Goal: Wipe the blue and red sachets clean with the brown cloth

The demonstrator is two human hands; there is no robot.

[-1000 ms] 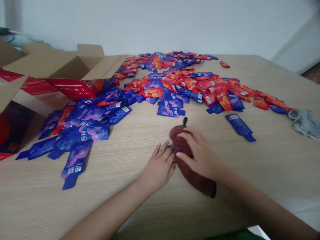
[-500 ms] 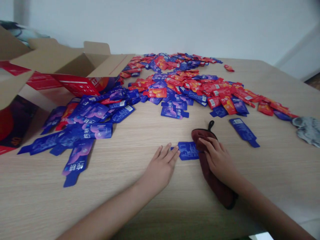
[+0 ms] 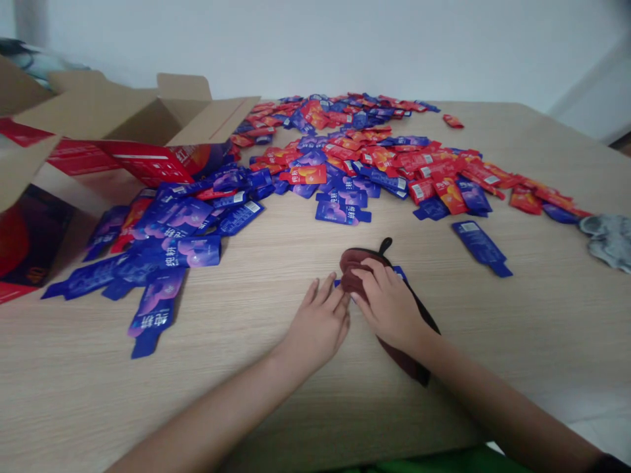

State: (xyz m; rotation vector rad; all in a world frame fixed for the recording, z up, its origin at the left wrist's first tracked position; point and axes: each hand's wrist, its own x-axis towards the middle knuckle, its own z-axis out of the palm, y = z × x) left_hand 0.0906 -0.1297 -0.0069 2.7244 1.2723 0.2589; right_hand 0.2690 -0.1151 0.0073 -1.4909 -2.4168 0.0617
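My right hand grips a folded maroon cloth with black edging and a small hanging loop. The cloth lies over a blue sachet, and only bits of the sachet show from under it. My left hand rests on the table, its fingers stretched out and their tips on the sachet's narrow end. The fingertips of both hands almost meet there. A blue sachet lies by itself to the right of the cloth.
Red and blue sachets are heaped across the back of the table. More blue sachets spill at the left beside an opened cardboard box. A crumpled grey cloth sits at the right edge. A pale wall stands behind.
My right hand has slid the maroon cloth leftward over the blue sachet, up to my left fingertips. My left hand has stayed nearly in place. The view has shifted slightly.
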